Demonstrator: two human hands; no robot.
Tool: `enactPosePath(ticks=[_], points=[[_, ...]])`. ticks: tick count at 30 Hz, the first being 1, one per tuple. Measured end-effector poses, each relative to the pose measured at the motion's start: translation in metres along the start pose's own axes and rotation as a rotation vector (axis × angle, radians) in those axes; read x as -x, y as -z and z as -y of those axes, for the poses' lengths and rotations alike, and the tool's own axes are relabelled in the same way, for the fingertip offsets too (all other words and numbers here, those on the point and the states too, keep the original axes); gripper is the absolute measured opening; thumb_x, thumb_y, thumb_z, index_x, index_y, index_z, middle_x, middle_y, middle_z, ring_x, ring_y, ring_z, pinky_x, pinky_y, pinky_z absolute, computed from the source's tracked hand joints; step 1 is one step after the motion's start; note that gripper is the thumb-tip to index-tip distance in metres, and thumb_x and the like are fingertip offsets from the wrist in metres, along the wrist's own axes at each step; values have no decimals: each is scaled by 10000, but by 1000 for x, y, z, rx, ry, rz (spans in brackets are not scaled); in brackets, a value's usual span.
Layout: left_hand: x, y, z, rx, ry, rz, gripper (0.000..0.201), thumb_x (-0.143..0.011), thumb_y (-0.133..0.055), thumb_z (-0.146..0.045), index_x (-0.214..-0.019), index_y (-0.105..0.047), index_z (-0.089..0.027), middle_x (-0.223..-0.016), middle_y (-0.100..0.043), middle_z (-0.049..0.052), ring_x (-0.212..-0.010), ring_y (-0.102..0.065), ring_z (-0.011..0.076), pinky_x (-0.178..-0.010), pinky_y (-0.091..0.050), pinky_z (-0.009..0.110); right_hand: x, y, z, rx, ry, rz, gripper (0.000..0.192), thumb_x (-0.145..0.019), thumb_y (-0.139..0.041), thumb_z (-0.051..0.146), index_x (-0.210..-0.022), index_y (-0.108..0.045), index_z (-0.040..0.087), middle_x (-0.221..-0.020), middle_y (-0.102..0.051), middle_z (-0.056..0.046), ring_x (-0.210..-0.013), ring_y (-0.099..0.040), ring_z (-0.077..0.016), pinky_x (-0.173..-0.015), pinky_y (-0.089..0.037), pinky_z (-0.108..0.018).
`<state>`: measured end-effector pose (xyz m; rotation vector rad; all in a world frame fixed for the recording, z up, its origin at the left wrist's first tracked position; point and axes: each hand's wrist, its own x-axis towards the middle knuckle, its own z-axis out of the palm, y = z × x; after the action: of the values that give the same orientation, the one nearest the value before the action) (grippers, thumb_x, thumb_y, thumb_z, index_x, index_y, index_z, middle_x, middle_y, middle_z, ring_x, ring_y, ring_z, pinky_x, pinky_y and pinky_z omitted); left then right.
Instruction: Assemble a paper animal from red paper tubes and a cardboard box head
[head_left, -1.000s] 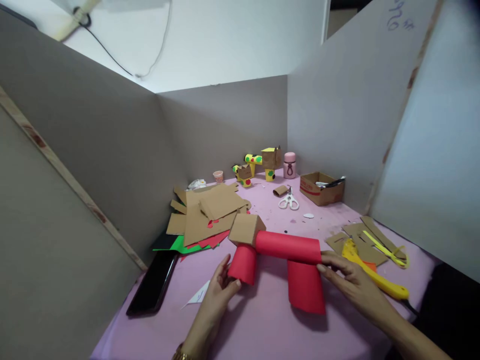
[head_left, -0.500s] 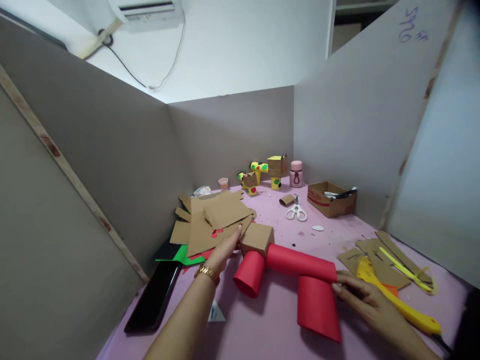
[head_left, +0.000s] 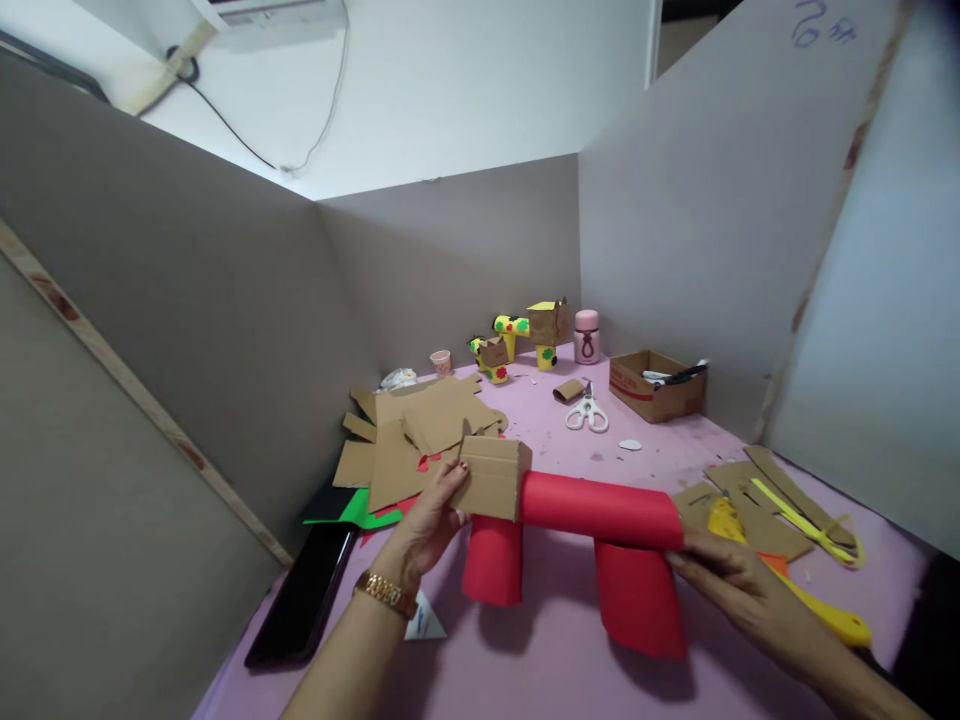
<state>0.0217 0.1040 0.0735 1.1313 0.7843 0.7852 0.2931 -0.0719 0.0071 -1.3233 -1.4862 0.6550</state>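
A red paper animal figure (head_left: 600, 508) has a tube body lying level, two wider red tube legs and a cardboard box head (head_left: 491, 478) at its left end. My left hand (head_left: 435, 510), with a gold watch on the wrist, grips the left side of that head, thumb on the near face. At the right end, my right hand (head_left: 716, 570) pinches the rear of the red body just above the back leg. The fingers behind the head and body are partly hidden. Both legs appear slightly lifted above the pink tabletop.
Cardboard sheets (head_left: 401, 455) and a black phone (head_left: 304, 600) lie left. Behind are yellow spotted figures (head_left: 514, 325), a pink bottle (head_left: 586, 338) and white scissors (head_left: 587, 411). A small box of tools (head_left: 652, 390) and a yellow glue gun (head_left: 825, 610) stand right.
The figure has been tilted so its head's front face and upright legs now face me. My left hand has moved from the head's top edge to its left side.
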Motion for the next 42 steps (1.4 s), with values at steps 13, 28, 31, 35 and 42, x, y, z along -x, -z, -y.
enactPosePath(ticks=[13, 28, 31, 35, 42], points=[[69, 13, 15, -136, -139, 2, 1262, -500, -841, -368, -1439, 1, -340, -1473, -342, 102, -1286, -387, 329, -939, -442, 369, -10, -8, -8, -41, -21, 25, 428, -863, -521, 284, -1290, -501, 266, -1343, -496, -100, -1211, -478, -257, -962, -428, -402], [64, 11, 24, -278, -215, -120, 1226, -508, -828, -376, -1446, -49, -250, -1435, -384, 139, -1272, -406, 316, -978, -419, 361, -15, -13, 2, 254, 154, -99, 346, -828, -599, 389, -1136, -611, 233, -1206, -603, -97, -1144, -531, -257, -959, -430, -388], [64, 9, 27, -281, -230, -169, 1189, -483, -834, -379, -1436, -136, -244, -1421, -409, 134, -1270, -411, 325, -968, -432, 369, -9, -16, -7, 304, 127, -259, 285, -848, -560, 384, -1084, -595, 228, -1163, -609, -101, -1052, -575, -255, -843, -489, -377], [63, 8, 26, -286, -249, -207, 1104, -479, -834, -378, -1402, -243, -243, -1431, -397, 117, -1273, -407, 323, -968, -435, 358, 1, -23, -9, 363, 110, -402, 192, -899, -474, 356, -907, -595, 207, -919, -657, -81, -776, -616, -214, -641, -502, -327], [63, 8, 23, -305, -233, -171, 1124, -526, -812, -404, -1424, -155, -254, -1444, -363, 124, -1275, -392, 326, -987, -409, 378, -5, -43, 4, 513, 210, -213, 297, -905, -422, 263, -1104, -629, 191, -858, -702, -98, -745, -645, -237, -658, -511, -360]])
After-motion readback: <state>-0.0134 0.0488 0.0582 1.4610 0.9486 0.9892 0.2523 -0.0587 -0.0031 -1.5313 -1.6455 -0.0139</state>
